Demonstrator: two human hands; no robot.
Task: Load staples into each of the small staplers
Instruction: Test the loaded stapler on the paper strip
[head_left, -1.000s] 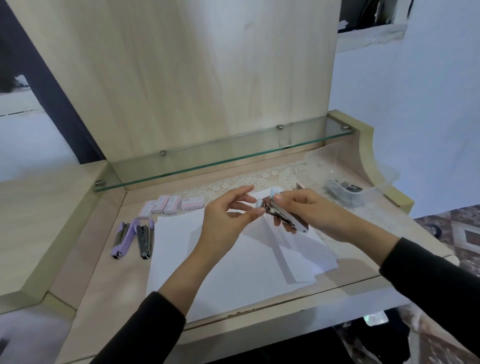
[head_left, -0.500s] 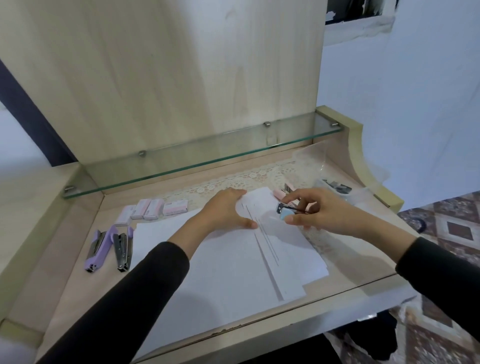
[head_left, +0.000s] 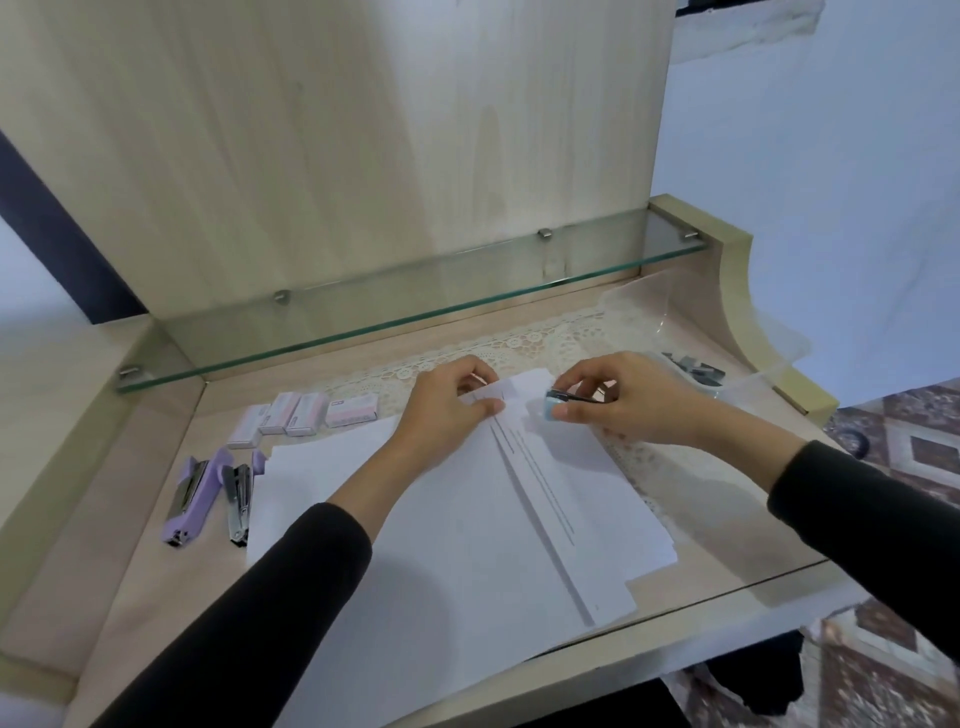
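Status: right hand (head_left: 618, 400) pinches the small blue stapler (head_left: 558, 402) between thumb and fingertips, nose pointing left, just above the far corner of the paper sheets (head_left: 467, 519). Left hand (head_left: 447, 410) has fingers curled over the sheets' far edge with the thumb on top, which looks like a pinch holding them flat on the counter (head_left: 130, 545).

My read: this is a test staple on the blue one, not loading. Can't see whether staples are in it.

Next move needs the paper corner fed squarely into the stapler mouth, then a firm squeeze while the left hand keeps the stack from sliding.

Two purple staplers (head_left: 192, 488) lie at the left beside the sheets. Staple boxes (head_left: 306, 413) are just behind them. Whether those two are loaded is unclear.
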